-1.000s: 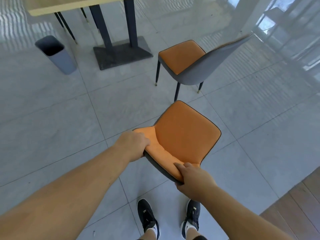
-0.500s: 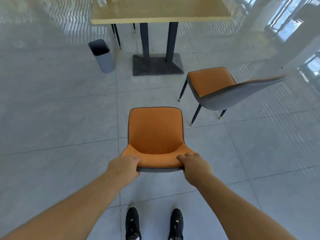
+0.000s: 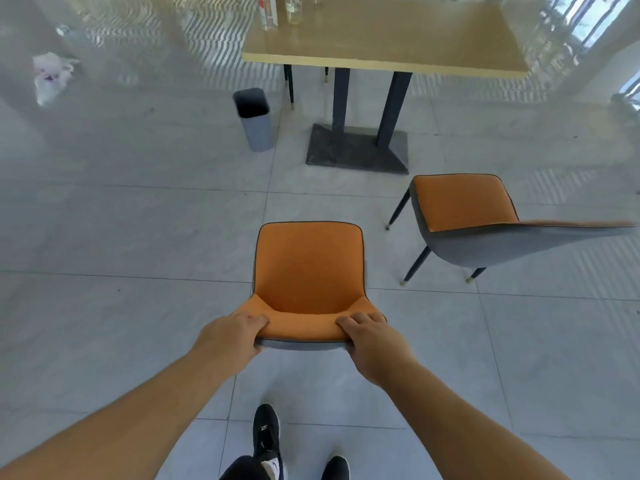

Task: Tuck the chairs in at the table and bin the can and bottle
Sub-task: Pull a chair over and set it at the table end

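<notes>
An orange-seated chair (image 3: 308,268) with a grey shell stands straight in front of me, facing the wooden table (image 3: 388,39). My left hand (image 3: 230,336) and my right hand (image 3: 375,341) each grip the top edge of its backrest. A second orange chair (image 3: 460,206) stands to the right, turned sideways, apart from the table. A grey bin (image 3: 254,119) sits on the floor by the table's left corner. At the table's far left edge stand a can (image 3: 268,12) and a bottle (image 3: 292,8), both cut off by the frame's top.
The table's two dark posts rise from a dark base plate (image 3: 356,150). Thin legs of another chair (image 3: 289,88) show beyond the table. A white bag (image 3: 52,72) lies on the tiled floor far left. My feet (image 3: 266,441) are below the held chair.
The chair in my hands has swung round to face the table squarely and has come closer to it. The table, bin and second chair sit lower and nearer in view.
</notes>
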`<state>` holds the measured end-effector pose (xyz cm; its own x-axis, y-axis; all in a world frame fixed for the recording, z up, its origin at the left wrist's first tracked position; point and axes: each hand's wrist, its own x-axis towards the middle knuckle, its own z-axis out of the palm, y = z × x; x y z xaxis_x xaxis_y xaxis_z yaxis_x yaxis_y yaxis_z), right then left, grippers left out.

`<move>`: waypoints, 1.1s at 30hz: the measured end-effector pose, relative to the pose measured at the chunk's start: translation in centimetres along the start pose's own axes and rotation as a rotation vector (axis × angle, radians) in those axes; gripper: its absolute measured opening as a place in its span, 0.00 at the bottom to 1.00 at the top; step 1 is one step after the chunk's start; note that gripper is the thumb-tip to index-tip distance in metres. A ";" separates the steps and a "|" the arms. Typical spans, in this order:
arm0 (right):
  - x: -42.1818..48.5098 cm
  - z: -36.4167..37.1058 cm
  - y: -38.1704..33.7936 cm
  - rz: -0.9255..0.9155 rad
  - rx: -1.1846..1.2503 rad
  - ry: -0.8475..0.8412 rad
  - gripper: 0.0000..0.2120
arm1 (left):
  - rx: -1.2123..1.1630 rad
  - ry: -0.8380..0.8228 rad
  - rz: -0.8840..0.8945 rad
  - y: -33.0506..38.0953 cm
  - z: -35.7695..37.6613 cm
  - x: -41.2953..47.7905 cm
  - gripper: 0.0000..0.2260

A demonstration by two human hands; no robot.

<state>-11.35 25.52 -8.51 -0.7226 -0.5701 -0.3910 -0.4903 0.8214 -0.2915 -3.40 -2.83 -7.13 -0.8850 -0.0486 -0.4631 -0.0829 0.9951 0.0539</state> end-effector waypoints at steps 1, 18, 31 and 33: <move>1.0 -0.5 0.1 0.004 -0.001 0.002 0.19 | -0.013 0.010 -0.011 -0.4 -0.5 0.9 0.21; 22.7 -12.2 3.4 0.131 -0.018 -0.037 0.17 | -0.142 0.066 0.044 -7.7 -12.8 23.6 0.22; 39.0 -22.7 11.5 0.079 -0.020 -0.028 0.16 | -0.137 0.077 0.011 -8.4 -22.4 41.9 0.21; 41.7 -24.3 12.8 0.073 -0.027 -0.035 0.16 | -0.131 0.084 0.008 -8.6 -23.7 44.8 0.21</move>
<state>-59.60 12.69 -7.37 -0.7396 -0.5086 -0.4408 -0.4503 0.8607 -0.2376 -53.19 -15.60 -7.35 -0.9207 -0.0528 -0.3867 -0.1296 0.9760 0.1752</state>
